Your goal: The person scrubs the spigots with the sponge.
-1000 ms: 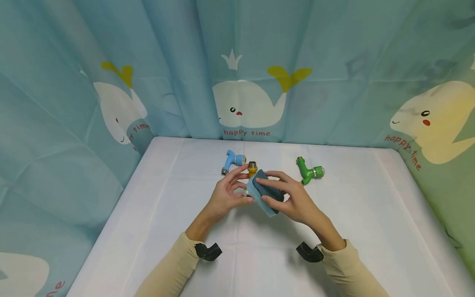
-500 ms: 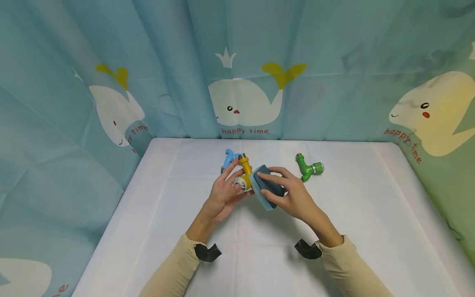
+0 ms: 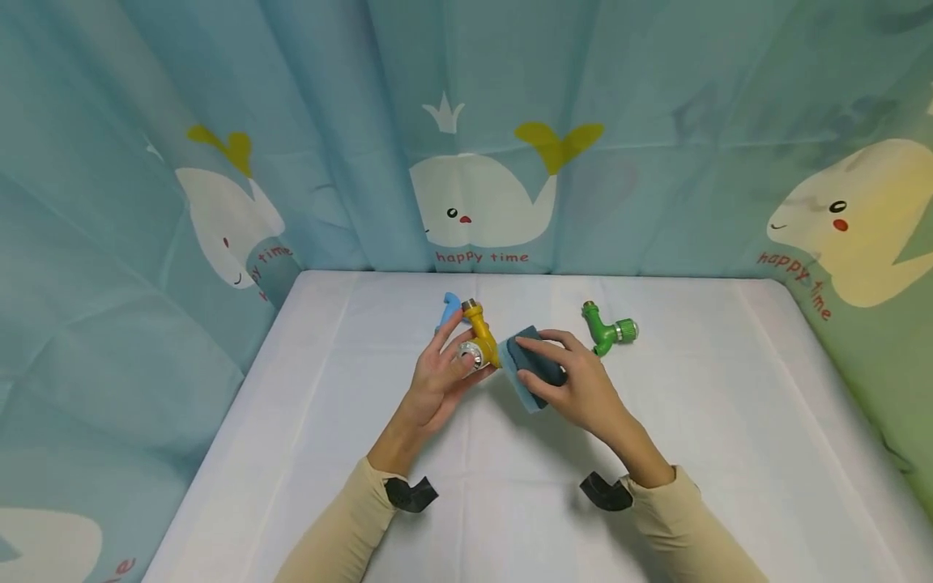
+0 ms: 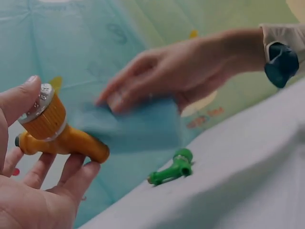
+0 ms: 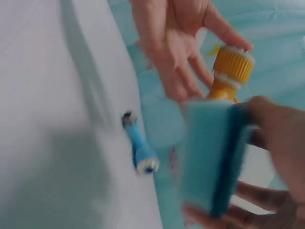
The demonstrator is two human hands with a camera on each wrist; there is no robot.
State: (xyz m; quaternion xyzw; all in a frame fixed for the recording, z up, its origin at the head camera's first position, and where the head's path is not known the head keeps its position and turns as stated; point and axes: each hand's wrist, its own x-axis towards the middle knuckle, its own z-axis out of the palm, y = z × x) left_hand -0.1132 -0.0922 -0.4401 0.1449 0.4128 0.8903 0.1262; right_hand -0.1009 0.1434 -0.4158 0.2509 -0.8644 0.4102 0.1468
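My left hand (image 3: 436, 380) holds a yellow faucet (image 3: 481, 328) above the table. In the left wrist view the thumb presses the silver end of the faucet's ribbed knob (image 4: 45, 119), and the fingers support the body from below. My right hand (image 3: 586, 389) grips a two-layer sponge (image 3: 535, 368), light blue on one face and dark blue on the other. The sponge is just right of the faucet; whether they touch is unclear. It is blurred in both wrist views. Behind the left hand, a blue faucet (image 3: 451, 306) lies partly hidden.
A green faucet (image 3: 607, 330) lies on the white-covered table (image 3: 700, 389), to the right of the hands. A blue curtain (image 3: 342, 162) printed with whales hangs behind the table and along its sides.
My left hand has turned the yellow faucet so its knob shows and its threaded end tilts left. The sponge has shifted slightly right, off the faucet's front. The blue faucet is now more covered.
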